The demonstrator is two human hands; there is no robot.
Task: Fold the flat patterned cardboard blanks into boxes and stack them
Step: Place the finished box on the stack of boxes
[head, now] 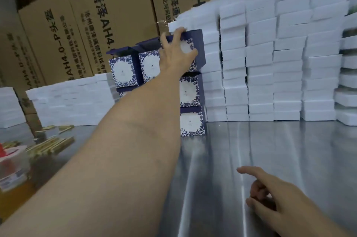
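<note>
Left hand: your left hand is stretched far out and grips the top box, with fingers hooked over its upper edge and the thumb spread across its front.
Top box, look: it has navy sides and a navy top. The front has a white square panel framed by blue-and-white leaf print, and your hand covers much of that panel.
Top box, place: it is at the head of the right-hand column, above the two lower boxes of the same print. Its right side is against the white stacks.
Neighbouring boxes: two stand just left of that column with their navy top flaps raised. Your forearm hides most of the row beneath them.
Right hand: your right hand is low over the steel table, forefinger straight and the other fingers loosely curled, holding nothing. You cannot tell whether it touches the metal.
Behind: brown printed cartons.
</note>
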